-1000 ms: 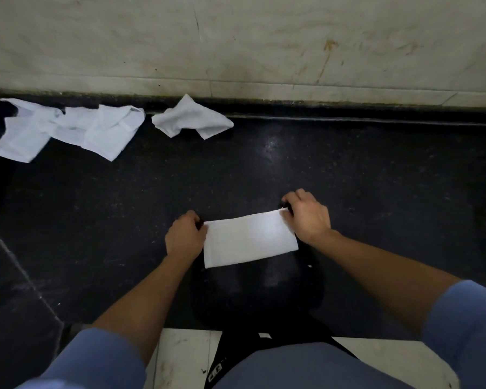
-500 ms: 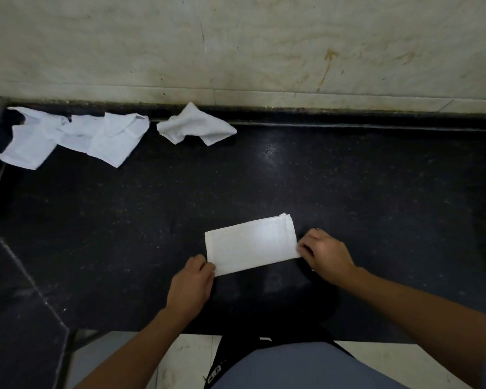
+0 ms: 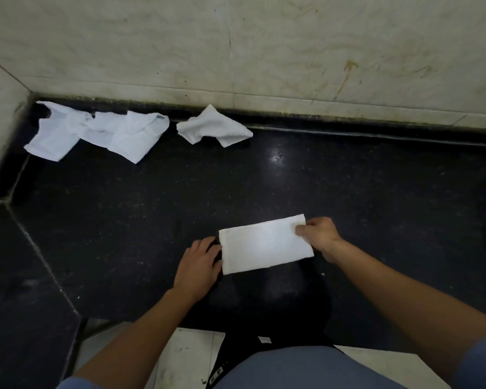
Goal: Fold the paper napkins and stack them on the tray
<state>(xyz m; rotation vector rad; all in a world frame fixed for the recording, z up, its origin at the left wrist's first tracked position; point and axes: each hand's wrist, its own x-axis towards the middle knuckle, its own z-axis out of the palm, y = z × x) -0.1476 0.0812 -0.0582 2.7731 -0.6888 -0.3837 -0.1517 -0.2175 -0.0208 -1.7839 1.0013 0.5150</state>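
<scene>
Folded napkin (image 3: 265,244), right hand (image 3: 320,237) pinching its right end, left hand (image 3: 198,262) at left edge, grip unclear

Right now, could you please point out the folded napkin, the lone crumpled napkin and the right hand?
folded napkin (image 3: 264,245): head view, middle of its top face.
lone crumpled napkin (image 3: 212,128): head view, centre of the bunch.
right hand (image 3: 320,234): head view, back of the hand.

A person wears a blue short-sleeved shirt (image 3: 306,369), its sleeves (image 3: 480,360) ending above bare forearms (image 3: 390,299), with a black strap (image 3: 219,373) bearing white markings beside the shirt front.
</scene>
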